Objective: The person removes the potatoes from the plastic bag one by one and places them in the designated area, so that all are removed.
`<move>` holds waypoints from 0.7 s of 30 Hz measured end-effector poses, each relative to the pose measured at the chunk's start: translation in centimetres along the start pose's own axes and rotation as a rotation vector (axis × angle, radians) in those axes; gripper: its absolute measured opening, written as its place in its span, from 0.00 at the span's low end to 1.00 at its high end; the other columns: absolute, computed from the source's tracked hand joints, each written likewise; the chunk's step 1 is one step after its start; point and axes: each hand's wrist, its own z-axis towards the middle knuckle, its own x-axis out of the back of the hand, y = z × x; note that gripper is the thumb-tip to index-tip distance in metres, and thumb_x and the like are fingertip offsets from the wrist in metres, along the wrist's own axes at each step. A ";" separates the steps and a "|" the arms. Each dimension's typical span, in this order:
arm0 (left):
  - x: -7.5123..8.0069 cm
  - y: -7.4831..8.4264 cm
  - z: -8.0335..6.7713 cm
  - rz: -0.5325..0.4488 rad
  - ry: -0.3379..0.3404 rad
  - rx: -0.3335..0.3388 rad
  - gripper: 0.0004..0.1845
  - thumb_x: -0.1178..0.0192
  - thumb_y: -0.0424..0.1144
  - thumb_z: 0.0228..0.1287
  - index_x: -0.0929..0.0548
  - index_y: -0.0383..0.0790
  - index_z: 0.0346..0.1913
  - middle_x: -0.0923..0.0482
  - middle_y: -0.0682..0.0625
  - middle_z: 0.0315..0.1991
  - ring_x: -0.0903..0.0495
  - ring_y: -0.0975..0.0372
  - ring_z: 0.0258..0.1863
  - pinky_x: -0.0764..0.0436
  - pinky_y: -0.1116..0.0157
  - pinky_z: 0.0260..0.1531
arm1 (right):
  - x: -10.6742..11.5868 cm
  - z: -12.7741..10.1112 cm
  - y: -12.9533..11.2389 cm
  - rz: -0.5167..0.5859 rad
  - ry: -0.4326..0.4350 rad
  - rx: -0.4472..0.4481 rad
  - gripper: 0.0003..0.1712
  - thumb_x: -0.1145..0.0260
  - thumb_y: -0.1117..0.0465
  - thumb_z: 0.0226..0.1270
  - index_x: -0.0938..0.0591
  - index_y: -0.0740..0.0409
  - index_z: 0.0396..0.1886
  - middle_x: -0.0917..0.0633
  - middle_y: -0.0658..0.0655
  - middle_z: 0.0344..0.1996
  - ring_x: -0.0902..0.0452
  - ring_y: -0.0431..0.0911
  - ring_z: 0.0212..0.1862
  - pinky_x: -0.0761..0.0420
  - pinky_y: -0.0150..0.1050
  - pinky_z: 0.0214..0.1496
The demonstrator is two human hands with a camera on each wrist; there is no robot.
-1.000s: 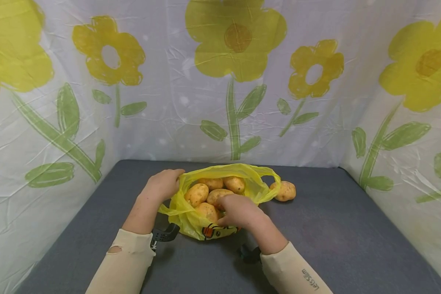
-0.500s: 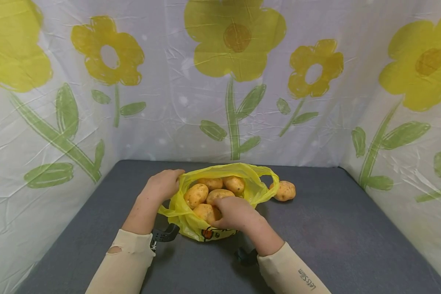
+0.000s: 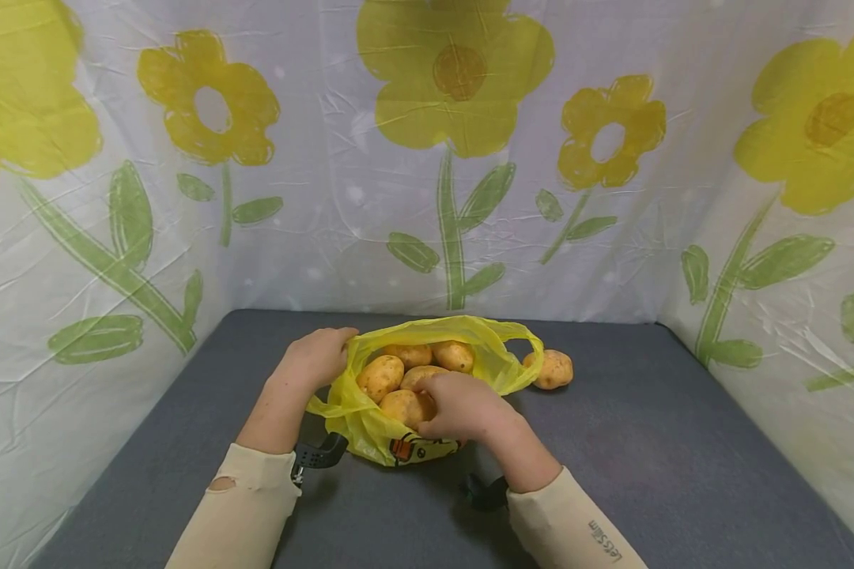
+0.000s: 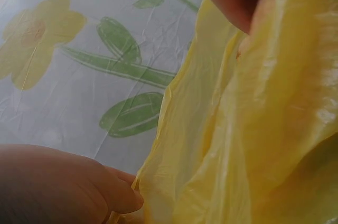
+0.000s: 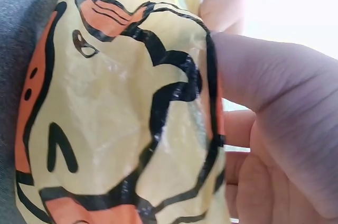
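A yellow plastic bag (image 3: 366, 435) holding several potatoes stands on the dark table, its mouth spread wide. My left hand (image 3: 316, 357) pinches the bag's rim at the left; the left wrist view shows thumb and fingertips on the thin yellow edge (image 4: 174, 97). Inside the mouth, my right hand (image 3: 462, 407) reaches over the front rim and grips the front potato (image 3: 407, 407), thumb on its near side and fingers over its right end. Seen from the right wrist, the bag's printed cartoon side (image 5: 121, 113) covers what the fingers hold.
One loose potato (image 3: 553, 370) lies on the table (image 3: 633, 458) to the right of the bag, partly behind a bag handle (image 3: 527, 375). A flower-printed cloth (image 3: 313, 261) hangs behind and along both sides.
My right hand shifts slightly left toward me, then back to the right; the front potato sits a little further right now. The left hand keeps its place on the rim.
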 end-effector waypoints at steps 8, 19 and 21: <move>0.0 -0.1 -0.1 0.000 0.000 -0.002 0.24 0.59 0.33 0.82 0.29 0.35 0.75 0.25 0.36 0.67 0.24 0.42 0.63 0.24 0.53 0.42 | 1.3 -0.7 0.2 0.047 0.053 -0.018 0.33 0.25 0.54 0.61 0.20 0.55 0.66 0.17 0.54 0.57 0.20 0.49 0.54 0.20 0.47 0.52; 0.1 -0.1 -0.1 -0.001 -0.004 0.001 0.24 0.60 0.33 0.82 0.30 0.35 0.75 0.25 0.36 0.67 0.22 0.45 0.58 0.24 0.55 0.38 | 3.1 -1.9 0.6 0.092 0.149 0.011 0.32 0.24 0.56 0.62 0.19 0.59 0.65 0.17 0.56 0.58 0.21 0.52 0.59 0.21 0.49 0.60; 0.1 -0.1 -0.1 0.003 -0.004 0.002 0.24 0.59 0.33 0.82 0.30 0.35 0.75 0.26 0.36 0.68 0.23 0.43 0.61 0.24 0.53 0.40 | 3.4 -2.0 0.7 0.098 0.157 0.014 0.32 0.24 0.57 0.62 0.20 0.59 0.65 0.17 0.56 0.59 0.21 0.52 0.60 0.22 0.49 0.60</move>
